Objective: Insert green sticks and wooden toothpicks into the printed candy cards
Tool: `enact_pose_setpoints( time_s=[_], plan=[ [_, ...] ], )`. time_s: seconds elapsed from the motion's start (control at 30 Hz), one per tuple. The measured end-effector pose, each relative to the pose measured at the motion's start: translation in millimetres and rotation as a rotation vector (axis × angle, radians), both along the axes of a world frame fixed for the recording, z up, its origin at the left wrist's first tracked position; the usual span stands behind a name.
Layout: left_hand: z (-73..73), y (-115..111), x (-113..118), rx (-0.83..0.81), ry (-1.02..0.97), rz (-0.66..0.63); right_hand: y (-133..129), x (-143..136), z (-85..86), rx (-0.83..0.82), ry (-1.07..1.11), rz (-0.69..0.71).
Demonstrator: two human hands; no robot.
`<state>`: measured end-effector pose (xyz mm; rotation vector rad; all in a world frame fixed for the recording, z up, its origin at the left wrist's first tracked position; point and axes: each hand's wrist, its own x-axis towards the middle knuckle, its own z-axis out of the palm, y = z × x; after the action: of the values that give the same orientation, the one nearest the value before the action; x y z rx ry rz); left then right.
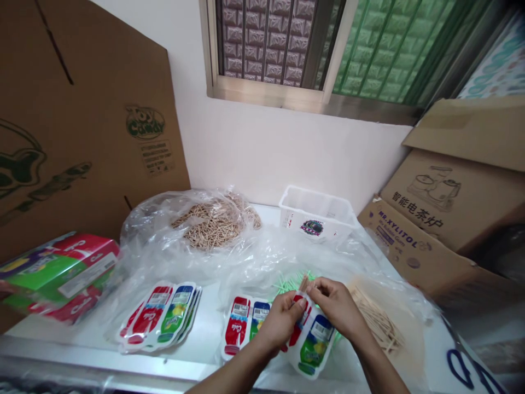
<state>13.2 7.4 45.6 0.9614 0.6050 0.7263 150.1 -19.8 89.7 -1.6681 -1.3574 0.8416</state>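
My left hand (283,317) is closed on a joined pair of bottle-shaped candy packets (315,342), one red and one green-blue. Over the red packet's top edge, my right hand (334,303) has its fingers pinched together; what they grip is mostly hidden. A short bundle of brown wooden sticks (304,283) pokes up between the two hands. Beneath them lie bright green sticks (291,282), partly covered. Another cola packet (237,325) rests flat to the left of my left hand. Pale wooden sticks (379,323) lie beyond my right wrist.
A stack of similar packets (158,317) is at front left, beside wrapped red and green boxes (77,273). Behind are a plastic bag of wooden sticks (213,224) and a white basket (315,213). Cardboard boxes (94,120) flank the table on both sides.
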Motion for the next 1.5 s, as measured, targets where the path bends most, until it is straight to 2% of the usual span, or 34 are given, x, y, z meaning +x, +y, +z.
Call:
enact_pose_setpoints(
  time_s=[0.1, 0.23, 0.37, 0.5, 0.67, 0.87, 1.13, 1.23, 1.33, 1.5],
  plan=[
    [-0.8, -0.5, 0.9, -0.032, -0.033, 0.033, -1.2, -0.3, -4.3, 0.021, -0.084, -0.056],
    [-2.5, -0.7, 0.7, -0.025, -0.061, 0.003, -4.6, -3.7, -5.1, 0.031, 0.047, -0.056],
    [-2.7, -1.0, -0.6, -0.007, -0.083, -0.029, -6.5, -6.1, -1.4, 0.057, 0.116, 0.022],
    [-1.3, -1.4, -2.2, -0.03, -0.103, -0.051, -6.0, -3.4, -0.8, 0.057, 0.05, 0.045],
    [0.0, -3.0, -4.0, -0.066, -0.139, -0.061, -6.9, -3.0, -1.9, 0.066, -0.074, -0.049],
    [-1.0, -3.5, -6.1, -0.048, -0.145, -0.105, -7.6, -9.0, 5.6, 0.098, 0.113, 0.078],
    [-4.2, -4.5, -8.1, -0.031, -0.109, -0.104, -5.2, -5.7, -2.2, 0.093, 0.038, 0.016],
    [-4.5, -4.8, -8.6, -0.023, -0.086, -0.091, -7.0, -6.3, -4.3, 0.113, 0.082, 0.01],
    [-3.4, -4.8, -9.6, -0.02, -0.087, -0.093, -10.4, -7.8, -2.6, 0.131, 0.114, 0.049],
    [-1.9, -4.0, -11.5, -0.011, -0.095, -0.12, -13.2, -10.8, 2.8, 0.157, 0.067, 0.039]
  ],
)
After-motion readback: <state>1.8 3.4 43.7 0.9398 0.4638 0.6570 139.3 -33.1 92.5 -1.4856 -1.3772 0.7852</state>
